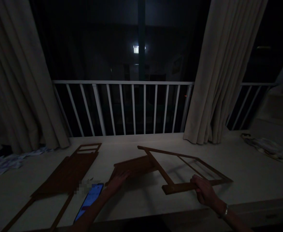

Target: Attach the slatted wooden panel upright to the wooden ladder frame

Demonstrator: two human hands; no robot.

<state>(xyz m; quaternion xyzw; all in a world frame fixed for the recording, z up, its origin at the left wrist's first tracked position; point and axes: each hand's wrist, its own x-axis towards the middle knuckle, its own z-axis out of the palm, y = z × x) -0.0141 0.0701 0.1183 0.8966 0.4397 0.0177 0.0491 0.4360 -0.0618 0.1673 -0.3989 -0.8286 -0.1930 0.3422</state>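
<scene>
Hanging at the far left, a pale curtain [23,80] is reaching down near the pale surface [122,146]. In front of it, a brown wooden piece [66,174] is lying on this surface, its two legs pointing toward the near edge. Just beside, a lit phone [91,197] is resting, partly covered by the left forearm. The left hand [118,181] is touching a brown panel [134,166], its fingers stretched out; whether it is also gripping, I cannot tell. Behind, a white railing [123,82] is standing between the curtains. The panel is meeting, at its right end, a wooden frame [182,187]. The right hand [204,190] is gripping the near bar of this frame, fingers folded around it. A bracelet [225,211] is circling the right wrist. Farther right, a second curtain [213,80] is hanging.
</scene>
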